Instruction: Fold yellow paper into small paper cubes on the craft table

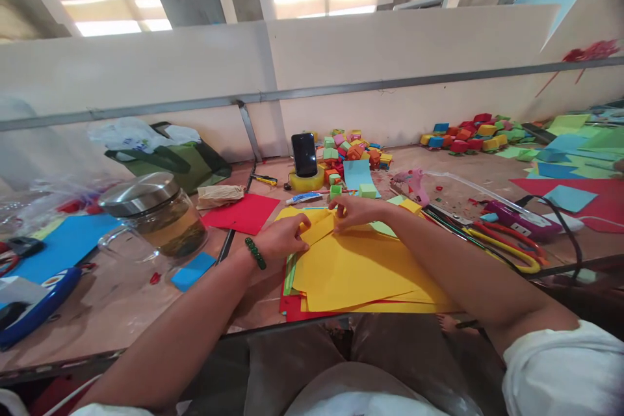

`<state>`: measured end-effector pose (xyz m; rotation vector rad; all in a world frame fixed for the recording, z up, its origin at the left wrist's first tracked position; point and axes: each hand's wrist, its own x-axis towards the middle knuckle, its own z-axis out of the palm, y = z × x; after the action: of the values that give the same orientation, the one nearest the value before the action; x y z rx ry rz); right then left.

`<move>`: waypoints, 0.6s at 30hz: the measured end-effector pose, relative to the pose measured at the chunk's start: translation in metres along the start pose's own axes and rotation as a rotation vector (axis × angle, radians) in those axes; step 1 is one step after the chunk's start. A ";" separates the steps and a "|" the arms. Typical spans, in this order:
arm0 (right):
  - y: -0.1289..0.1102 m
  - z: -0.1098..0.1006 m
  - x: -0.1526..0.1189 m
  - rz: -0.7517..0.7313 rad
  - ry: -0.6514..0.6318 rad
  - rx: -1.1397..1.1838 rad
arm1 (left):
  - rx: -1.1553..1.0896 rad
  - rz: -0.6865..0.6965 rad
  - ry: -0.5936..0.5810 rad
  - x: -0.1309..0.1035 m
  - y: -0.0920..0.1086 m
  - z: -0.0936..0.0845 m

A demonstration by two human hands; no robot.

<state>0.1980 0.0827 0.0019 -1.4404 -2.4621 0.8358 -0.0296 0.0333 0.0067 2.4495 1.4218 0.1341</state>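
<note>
A small piece of yellow paper (319, 229), partly folded, is between my hands above a stack of yellow paper sheets (358, 273). My left hand (284, 235), with a green bead bracelet (255, 253) at the wrist, pinches its left side. My right hand (357, 211) has thumb and fingers closed on its right end. Green and red sheets show under the stack's left and front edges. Just beyond my right hand sit small green paper cubes (367, 190) and a light blue sheet (361, 177).
Left are a glass teapot (170, 224), a blue tape dispenser (43, 305) and a red sheet (244, 213). A phone (305, 155) stands on a tape roll (307, 180). Paper cubes (470, 135) lie in heaps behind. Right are scissors (507, 247) and a pink glue gun (416, 187).
</note>
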 end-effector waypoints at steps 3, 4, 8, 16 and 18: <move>-0.002 -0.003 0.000 -0.032 0.025 0.213 | 0.045 0.040 0.012 -0.004 0.009 -0.001; -0.003 -0.004 0.000 -0.044 0.042 0.259 | 0.062 0.050 0.015 -0.005 0.013 -0.001; -0.005 -0.001 0.002 -0.121 0.033 0.240 | 0.225 0.106 0.024 -0.012 0.027 -0.003; -0.006 0.006 0.000 -0.177 -0.108 0.208 | 0.203 0.112 0.002 -0.023 0.036 -0.006; -0.009 0.008 -0.001 -0.151 -0.104 0.115 | 0.163 0.090 0.054 -0.022 0.033 -0.006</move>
<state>0.1881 0.0757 0.0001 -1.1851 -2.5127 1.0251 -0.0146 0.0009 0.0240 2.6619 1.3958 0.1095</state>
